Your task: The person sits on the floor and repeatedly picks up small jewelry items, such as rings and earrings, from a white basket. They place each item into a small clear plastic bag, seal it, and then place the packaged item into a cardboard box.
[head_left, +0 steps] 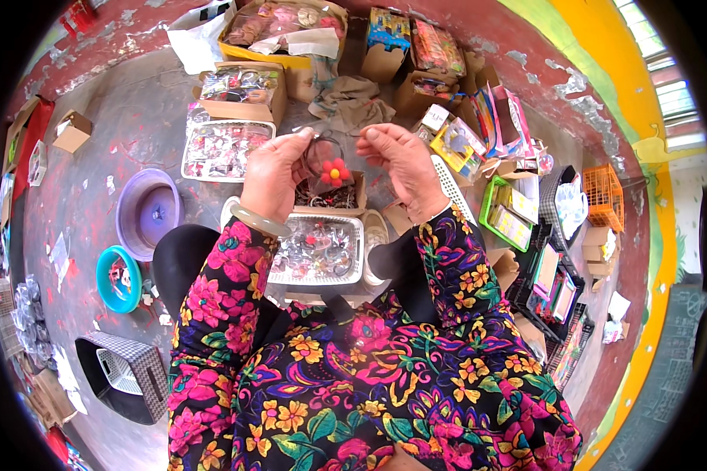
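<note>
My left hand point(279, 174), with a pale bangle at its wrist, pinches a black hair tie with a red flower point(335, 173) that has a yellow-orange middle. Clear plastic seems to surround the hair tie. Just right of it, my right hand point(404, 163) is raised with thumb and fingertips pressed together; whatever they hold is too small to make out. Below my hands stands an open cardboard box point(361, 192) of dark hair ties. Nearer me is a white basket point(359, 251) filled with small bagged pieces.
Farther off are another white basket point(187, 153) of bagged goods and several filled cardboard boxes point(279, 90). On the left floor sit a purple basin point(126, 216), a teal basin point(104, 275) and a checkered bin point(149, 385). Right are a green tray point(487, 212) and an orange crate point(602, 196).
</note>
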The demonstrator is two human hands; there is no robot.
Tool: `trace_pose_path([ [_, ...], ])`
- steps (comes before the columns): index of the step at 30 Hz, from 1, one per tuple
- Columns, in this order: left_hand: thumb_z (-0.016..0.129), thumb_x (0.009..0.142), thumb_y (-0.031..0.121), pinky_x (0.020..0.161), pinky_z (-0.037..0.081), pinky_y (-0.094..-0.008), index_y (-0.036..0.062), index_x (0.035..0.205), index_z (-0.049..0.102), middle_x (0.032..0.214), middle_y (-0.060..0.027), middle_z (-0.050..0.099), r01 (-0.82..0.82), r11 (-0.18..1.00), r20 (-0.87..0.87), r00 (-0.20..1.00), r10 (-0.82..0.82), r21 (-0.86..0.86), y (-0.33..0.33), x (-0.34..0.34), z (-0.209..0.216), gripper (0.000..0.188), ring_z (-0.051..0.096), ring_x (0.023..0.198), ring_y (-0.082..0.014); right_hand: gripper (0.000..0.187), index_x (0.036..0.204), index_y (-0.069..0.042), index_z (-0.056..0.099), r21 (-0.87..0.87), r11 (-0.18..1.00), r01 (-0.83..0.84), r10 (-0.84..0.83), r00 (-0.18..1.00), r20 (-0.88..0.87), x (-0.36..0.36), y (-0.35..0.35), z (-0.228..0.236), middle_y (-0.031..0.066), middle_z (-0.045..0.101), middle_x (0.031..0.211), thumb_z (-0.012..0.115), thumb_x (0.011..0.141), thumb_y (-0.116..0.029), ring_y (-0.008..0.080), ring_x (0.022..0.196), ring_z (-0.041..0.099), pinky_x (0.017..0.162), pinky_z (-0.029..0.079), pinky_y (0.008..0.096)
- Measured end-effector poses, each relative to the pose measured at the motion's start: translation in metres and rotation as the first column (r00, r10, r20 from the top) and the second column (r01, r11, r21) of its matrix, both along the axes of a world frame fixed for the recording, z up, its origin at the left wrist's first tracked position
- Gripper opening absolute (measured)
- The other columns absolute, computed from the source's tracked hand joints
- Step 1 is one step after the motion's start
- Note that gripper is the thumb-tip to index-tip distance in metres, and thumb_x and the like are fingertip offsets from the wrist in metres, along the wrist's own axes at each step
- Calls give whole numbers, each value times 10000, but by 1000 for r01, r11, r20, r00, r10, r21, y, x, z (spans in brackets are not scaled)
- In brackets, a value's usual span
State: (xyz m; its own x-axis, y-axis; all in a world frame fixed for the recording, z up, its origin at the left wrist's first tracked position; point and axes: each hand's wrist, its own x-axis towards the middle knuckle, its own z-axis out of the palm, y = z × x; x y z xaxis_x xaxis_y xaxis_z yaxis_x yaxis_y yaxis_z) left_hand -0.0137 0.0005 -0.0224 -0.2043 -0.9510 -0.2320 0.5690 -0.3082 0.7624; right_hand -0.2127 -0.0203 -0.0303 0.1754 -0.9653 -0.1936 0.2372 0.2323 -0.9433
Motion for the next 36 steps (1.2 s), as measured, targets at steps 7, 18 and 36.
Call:
trace_pose_path([
  [7,474,918,186,710,487,-263,-12,1021,558,913,-114,645,-17,999,-88,996,14,-31,-5,8,-10,239,616,767,-155,229,990,-36,581,102,970,-222,214,973,82,31,16,-10,39,642,890,643,823,-179,94,787,608,643,458,208],
  [18,451,918,199,869,430,-308,-41,1104,533,1074,-128,594,-225,973,77,970,229,-46,-9,38,-11,314,554,1015,-199,150,962,-59,558,101,990,-97,94,995,41,7,16,-35,56,642,952,600,822,-93,156,809,634,640,484,225],
  [36,430,921,195,888,414,-308,-51,1120,519,1118,-163,577,-255,962,44,965,260,-95,1,81,4,329,545,1057,-224,193,761,1,626,577,788,-213,471,812,-344,66,101,-280,55,605,636,707,674,-152,116,524,543,474,427,259],
])
